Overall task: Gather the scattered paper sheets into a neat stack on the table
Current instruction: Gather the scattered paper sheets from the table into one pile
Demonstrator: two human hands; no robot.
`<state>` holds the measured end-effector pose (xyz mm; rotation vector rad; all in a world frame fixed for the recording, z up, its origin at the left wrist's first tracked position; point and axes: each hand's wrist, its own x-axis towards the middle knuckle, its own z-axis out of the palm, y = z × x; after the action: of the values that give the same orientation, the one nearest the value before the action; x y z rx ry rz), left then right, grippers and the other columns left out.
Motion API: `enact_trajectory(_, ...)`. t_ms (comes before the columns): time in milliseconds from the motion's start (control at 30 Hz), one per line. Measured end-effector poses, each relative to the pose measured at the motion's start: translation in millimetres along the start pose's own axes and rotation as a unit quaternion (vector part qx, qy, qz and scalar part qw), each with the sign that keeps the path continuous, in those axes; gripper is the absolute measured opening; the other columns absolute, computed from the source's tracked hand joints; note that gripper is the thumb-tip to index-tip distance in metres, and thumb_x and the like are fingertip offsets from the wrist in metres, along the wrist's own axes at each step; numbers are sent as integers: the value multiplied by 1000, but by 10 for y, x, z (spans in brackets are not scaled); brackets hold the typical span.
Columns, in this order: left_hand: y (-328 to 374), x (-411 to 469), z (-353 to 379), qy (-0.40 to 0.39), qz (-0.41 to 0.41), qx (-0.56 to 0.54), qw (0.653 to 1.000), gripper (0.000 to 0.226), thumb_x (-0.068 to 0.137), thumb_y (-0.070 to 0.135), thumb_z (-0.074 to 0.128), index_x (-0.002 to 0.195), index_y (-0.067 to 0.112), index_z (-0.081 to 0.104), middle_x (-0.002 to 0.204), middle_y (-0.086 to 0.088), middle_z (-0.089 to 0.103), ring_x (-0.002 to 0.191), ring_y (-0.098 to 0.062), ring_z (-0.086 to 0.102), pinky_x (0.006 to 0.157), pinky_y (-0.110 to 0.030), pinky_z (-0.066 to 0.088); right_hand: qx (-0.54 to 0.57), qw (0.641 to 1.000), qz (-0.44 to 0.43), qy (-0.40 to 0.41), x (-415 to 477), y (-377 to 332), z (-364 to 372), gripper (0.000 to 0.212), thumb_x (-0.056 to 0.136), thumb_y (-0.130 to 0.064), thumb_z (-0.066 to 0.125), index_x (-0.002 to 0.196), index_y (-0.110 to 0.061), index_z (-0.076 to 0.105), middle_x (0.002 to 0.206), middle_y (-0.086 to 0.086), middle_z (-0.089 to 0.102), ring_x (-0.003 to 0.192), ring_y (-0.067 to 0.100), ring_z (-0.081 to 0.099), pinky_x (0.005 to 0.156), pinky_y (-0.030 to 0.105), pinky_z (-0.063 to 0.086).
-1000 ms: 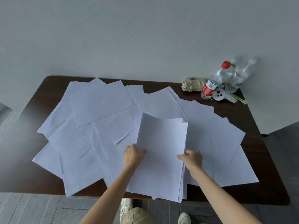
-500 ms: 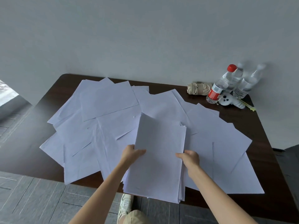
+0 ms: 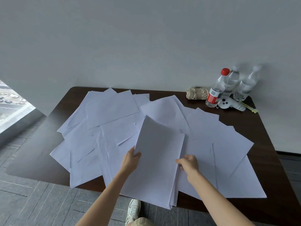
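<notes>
Head view shows the left hand (image 3: 131, 160) and right hand (image 3: 189, 163) pinching opposite long edges of the gathered stack (image 3: 158, 160), likely light, floppy and slippery, best gripped mid-edge, above loose sheets (image 3: 112, 110) strewn over the counter (image 3: 268, 168).

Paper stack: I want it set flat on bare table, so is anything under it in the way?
Yes. Loose sheets lie spread beneath the stack, held by the left hand and right hand; bare table shows only round the edges.
</notes>
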<state>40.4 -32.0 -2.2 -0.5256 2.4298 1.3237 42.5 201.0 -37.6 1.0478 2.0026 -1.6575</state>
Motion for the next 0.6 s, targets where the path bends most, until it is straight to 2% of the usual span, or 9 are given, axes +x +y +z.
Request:
enact_trajectory(33,12,5,-9,10,1,-2,1000,22,92,8,53,103,24,61,99,-13,71,93,-35,67,78,-46,54,-10,1000,-6,-7,-2,-4,-28,49,73,-1,72,118,8,54,113,28,61,87,29,59,87,41,53)
enact_trajectory(67,-4,32,-22,17,0,-1,1000,21,91,11,54,103,27,61,98,-11,71,92,-35,67,79,-48,54,-30,999,-20,-7,-10,-11,-55,46,77,1,70,119,9,53,114,29,60,87,26,56,87,41,51)
enact_trajectory(133,-67,117,-37,25,9,-1,1000,22,86,21,53,104,31,62,96,-6,71,91,-32,68,80,-50,56,-94,994,-63,2,-7,-37,-114,36,80,2,65,115,0,56,116,17,61,91,21,54,79,31,47)
enact_trajectory(200,39,78,-71,33,15,-12,999,25,84,26,52,106,33,62,98,-2,72,91,-28,68,83,-49,56,-151,982,-114,13,61,-56,-180,33,81,2,63,112,-9,57,117,9,59,93,18,55,76,27,45)
enact_trajectory(333,159,107,-74,42,14,-31,999,24,96,8,52,105,27,62,99,-3,70,93,-27,66,86,-43,54,-235,957,-165,46,251,-162,-321,34,81,-2,64,114,-9,56,119,9,51,101,24,56,75,29,46)
enact_trajectory(400,136,166,-72,43,14,-37,998,26,96,5,51,105,26,62,97,-2,69,90,-25,64,86,-41,52,-228,957,-167,62,370,-251,-360,37,82,-5,67,116,-6,54,122,11,50,108,28,54,80,32,45)
enact_trajectory(500,130,230,-105,39,15,-55,998,26,95,2,50,104,23,63,94,-2,66,86,-21,60,82,-37,49,-146,977,-135,84,531,-452,-401,44,80,-9,72,118,-1,53,123,14,53,111,30,55,82,30,41)
enact_trajectory(600,147,316,-166,31,17,-65,997,18,93,7,52,94,22,63,84,1,62,78,-18,55,73,-33,46,-70,992,-83,71,691,-678,-410,42,80,-9,73,116,1,54,106,9,53,94,24,53,76,29,37)
